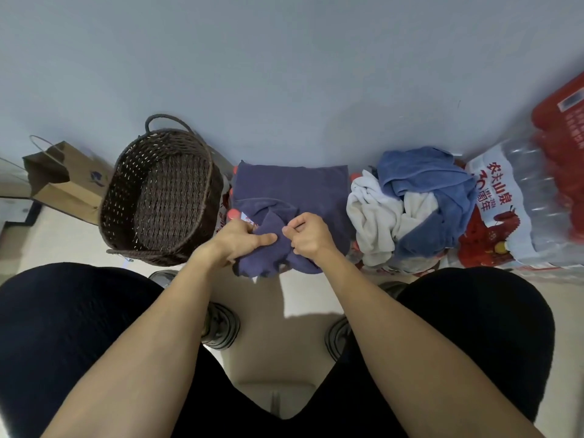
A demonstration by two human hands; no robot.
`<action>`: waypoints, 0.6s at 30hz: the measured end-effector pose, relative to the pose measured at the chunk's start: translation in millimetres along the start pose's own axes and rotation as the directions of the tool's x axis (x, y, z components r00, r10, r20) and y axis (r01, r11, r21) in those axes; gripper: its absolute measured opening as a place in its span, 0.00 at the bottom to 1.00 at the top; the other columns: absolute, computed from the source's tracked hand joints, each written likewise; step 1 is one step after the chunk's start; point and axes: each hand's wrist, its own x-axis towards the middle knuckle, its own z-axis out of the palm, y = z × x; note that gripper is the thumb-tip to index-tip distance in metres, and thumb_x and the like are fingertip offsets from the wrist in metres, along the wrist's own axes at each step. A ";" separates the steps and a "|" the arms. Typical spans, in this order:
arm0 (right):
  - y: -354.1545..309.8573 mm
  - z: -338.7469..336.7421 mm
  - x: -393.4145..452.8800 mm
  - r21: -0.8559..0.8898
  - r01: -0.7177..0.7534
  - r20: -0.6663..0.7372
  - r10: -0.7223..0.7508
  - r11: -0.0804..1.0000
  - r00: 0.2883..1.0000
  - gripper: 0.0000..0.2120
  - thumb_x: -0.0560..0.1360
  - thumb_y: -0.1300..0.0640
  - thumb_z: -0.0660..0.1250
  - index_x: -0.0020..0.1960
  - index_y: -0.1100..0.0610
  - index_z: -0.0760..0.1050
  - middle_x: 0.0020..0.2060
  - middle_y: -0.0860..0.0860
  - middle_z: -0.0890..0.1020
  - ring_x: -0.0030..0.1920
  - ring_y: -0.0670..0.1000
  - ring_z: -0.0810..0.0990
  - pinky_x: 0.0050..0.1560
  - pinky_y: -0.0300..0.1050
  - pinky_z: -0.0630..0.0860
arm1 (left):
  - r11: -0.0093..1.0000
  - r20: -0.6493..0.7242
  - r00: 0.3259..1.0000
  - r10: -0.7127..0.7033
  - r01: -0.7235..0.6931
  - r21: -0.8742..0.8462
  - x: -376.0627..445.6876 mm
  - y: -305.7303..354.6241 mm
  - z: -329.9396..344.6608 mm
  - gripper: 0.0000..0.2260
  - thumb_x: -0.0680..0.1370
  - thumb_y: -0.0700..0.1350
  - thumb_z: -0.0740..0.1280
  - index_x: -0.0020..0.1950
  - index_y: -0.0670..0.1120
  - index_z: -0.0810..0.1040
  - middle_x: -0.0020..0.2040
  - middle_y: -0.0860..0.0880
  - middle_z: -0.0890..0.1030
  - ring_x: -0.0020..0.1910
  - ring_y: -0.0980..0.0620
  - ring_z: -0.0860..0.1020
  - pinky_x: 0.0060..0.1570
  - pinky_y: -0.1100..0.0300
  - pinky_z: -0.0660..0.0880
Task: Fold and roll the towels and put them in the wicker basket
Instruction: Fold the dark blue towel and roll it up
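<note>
Navy towel (284,191), dark-brown woven wicker basket (158,197), blue-and-white towel pile (410,210)

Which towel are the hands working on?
The navy towel, spread flat between the basket and the pile; both hands grip its near edge. The blue and white towels lie heaped, untouched.

Paper bag (60,177), bottled-water packs (518,216)

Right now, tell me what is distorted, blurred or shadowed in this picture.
Head view: wide-angle bending curves the floor line and stretches the forearms; the bottled water pack at the right edge is smeared; the wicker basket, dark blue towel and both hands stay fairly sharp; soft even light, with a faint shadow on the floor between the knees.
</note>
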 end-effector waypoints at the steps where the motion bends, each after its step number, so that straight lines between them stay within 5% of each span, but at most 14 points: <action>1: -2.8 -1.1 -2.7 -0.068 0.021 0.002 -0.021 0.997 1.000 0.14 0.75 0.56 0.71 0.33 0.51 0.73 0.35 0.51 0.82 0.42 0.55 0.82 0.48 0.49 0.80 | 1.000 0.042 0.999 -0.011 0.012 -0.017 -1.8 2.0 -1.2 0.19 0.69 0.56 0.76 0.44 0.40 0.82 0.37 0.47 0.84 0.38 0.47 0.81 0.36 0.56 0.77; 3: -13.1 -2.8 -8.5 -0.132 0.060 -0.005 -0.061 0.989 0.998 0.14 0.76 0.55 0.69 0.32 0.52 0.72 0.33 0.51 0.82 0.40 0.53 0.81 0.46 0.48 0.79 | 0.995 0.031 0.999 0.020 -0.017 -0.101 -4.3 8.2 -1.7 0.19 0.69 0.53 0.77 0.44 0.37 0.81 0.41 0.43 0.85 0.41 0.46 0.81 0.44 0.51 0.78; 6: -29.0 -7.8 -18.4 0.131 0.039 0.093 -0.052 0.991 0.994 0.12 0.75 0.50 0.67 0.37 0.53 0.72 0.33 0.54 0.80 0.36 0.53 0.79 0.46 0.59 0.80 | 0.923 -0.138 0.990 0.032 -0.082 -0.377 -9.0 21.4 -3.7 0.12 0.71 0.46 0.76 0.50 0.41 0.81 0.50 0.38 0.84 0.48 0.46 0.81 0.56 0.45 0.79; 8: -32.4 -13.5 -25.0 0.253 0.052 0.228 -0.112 0.966 0.967 0.16 0.70 0.41 0.72 0.44 0.53 0.74 0.39 0.50 0.82 0.41 0.49 0.82 0.47 0.53 0.82 | 0.822 -0.151 0.988 0.019 -0.101 -0.561 -16.0 30.8 -6.2 0.18 0.73 0.43 0.75 0.61 0.43 0.77 0.56 0.38 0.81 0.54 0.44 0.82 0.59 0.46 0.78; 10: -30.0 -18.5 -29.5 0.225 0.187 0.195 -0.233 0.956 0.953 0.19 0.66 0.44 0.78 0.49 0.50 0.74 0.42 0.47 0.82 0.43 0.46 0.83 0.48 0.45 0.83 | 0.753 -0.116 0.990 0.080 -0.136 -0.644 -25.6 39.3 -9.3 0.16 0.75 0.41 0.73 0.62 0.44 0.77 0.56 0.39 0.82 0.52 0.44 0.82 0.57 0.49 0.79; 13: -27.4 -25.0 -29.6 0.203 0.273 0.006 -0.280 0.940 0.960 0.13 0.69 0.58 0.77 0.47 0.48 0.74 0.37 0.42 0.82 0.39 0.44 0.82 0.46 0.45 0.82 | 0.780 -0.056 0.970 0.236 -0.224 -0.584 -44.6 50.2 -16.9 0.13 0.76 0.42 0.72 0.60 0.46 0.79 0.48 0.42 0.84 0.48 0.44 0.80 0.54 0.50 0.77; 18: -37.1 -35.8 -36.2 0.218 0.182 0.121 -0.211 0.959 0.970 0.06 0.77 0.63 0.68 0.51 0.54 0.78 0.41 0.52 0.85 0.40 0.52 0.82 0.47 0.50 0.82 | 0.896 0.007 0.903 0.429 -0.424 -0.133 -65.3 60.1 -41.8 0.18 0.67 0.52 0.78 0.55 0.56 0.80 0.39 0.35 0.79 0.37 0.45 0.76 0.43 0.40 0.76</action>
